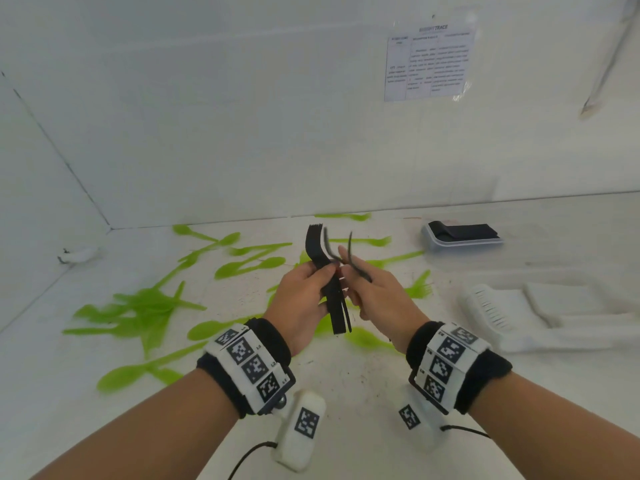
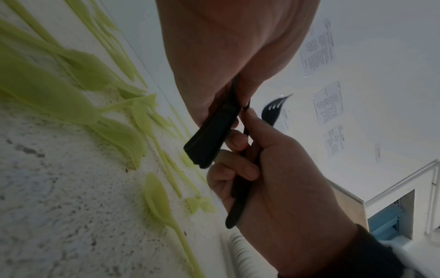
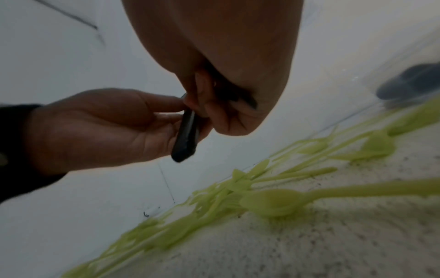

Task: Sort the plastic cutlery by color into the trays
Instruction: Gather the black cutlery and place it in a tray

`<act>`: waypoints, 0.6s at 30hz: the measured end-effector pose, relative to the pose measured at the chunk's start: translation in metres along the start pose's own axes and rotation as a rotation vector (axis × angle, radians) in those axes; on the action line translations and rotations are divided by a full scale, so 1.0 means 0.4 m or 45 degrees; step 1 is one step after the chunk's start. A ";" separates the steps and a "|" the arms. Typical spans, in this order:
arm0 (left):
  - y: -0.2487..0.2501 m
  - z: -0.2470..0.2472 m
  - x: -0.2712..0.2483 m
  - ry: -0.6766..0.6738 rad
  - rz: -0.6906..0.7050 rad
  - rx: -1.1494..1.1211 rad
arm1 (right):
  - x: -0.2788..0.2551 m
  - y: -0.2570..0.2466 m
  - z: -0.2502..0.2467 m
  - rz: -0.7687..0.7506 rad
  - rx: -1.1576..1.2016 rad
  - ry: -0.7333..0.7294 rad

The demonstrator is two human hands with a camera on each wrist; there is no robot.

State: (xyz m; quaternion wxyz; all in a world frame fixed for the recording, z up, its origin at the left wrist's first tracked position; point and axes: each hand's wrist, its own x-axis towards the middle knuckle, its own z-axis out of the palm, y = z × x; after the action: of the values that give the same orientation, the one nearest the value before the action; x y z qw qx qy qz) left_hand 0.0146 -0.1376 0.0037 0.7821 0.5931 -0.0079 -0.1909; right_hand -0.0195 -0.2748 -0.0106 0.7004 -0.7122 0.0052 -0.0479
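Note:
Above the middle of the table, my left hand [image 1: 320,277] grips a stack of black forks [image 1: 333,296], tines up and handles hanging down past the palm. My right hand [image 1: 349,271] is right beside it, pinching one or two more black forks [image 1: 350,252] against that stack. From the left wrist, the stack's handle ends [image 2: 207,143] stick out below my left hand [image 2: 226,105], and the right hand [image 2: 240,150] curls round a black fork [image 2: 240,190]. Green cutlery [image 1: 149,306] lies scattered over the table.
A clear tray [image 1: 429,239] holding black cutlery stands at the back right. Nearer on the right are white trays [image 1: 540,337] with white cutlery. Walls close off the table at the back and left. A small white object [image 1: 78,255] lies in the far left corner.

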 end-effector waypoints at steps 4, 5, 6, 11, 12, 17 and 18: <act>-0.012 0.008 -0.011 -0.011 0.024 0.014 | -0.010 -0.003 0.007 0.005 -0.055 -0.036; -0.014 0.008 -0.013 -0.011 0.027 0.019 | -0.008 -0.003 0.007 0.041 -0.062 -0.047; -0.015 0.006 -0.014 -0.013 0.027 0.029 | -0.008 -0.001 0.006 0.068 -0.081 -0.067; -0.015 -0.003 -0.010 0.097 0.045 0.127 | -0.002 -0.001 0.005 0.072 -0.339 -0.188; -0.016 -0.006 -0.007 0.120 0.049 0.126 | -0.002 -0.005 0.005 0.025 -0.367 -0.163; -0.009 -0.015 -0.004 0.111 0.066 0.146 | 0.006 -0.012 -0.008 0.116 -0.127 0.182; -0.008 -0.013 -0.005 0.100 0.066 0.144 | 0.006 -0.011 -0.009 0.176 -0.056 0.141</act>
State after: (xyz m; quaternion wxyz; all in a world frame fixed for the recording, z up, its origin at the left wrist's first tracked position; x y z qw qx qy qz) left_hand 0.0129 -0.1328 -0.0005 0.7518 0.6430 -0.0035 -0.1463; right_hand -0.0177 -0.2783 -0.0060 0.6848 -0.7216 0.0940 -0.0388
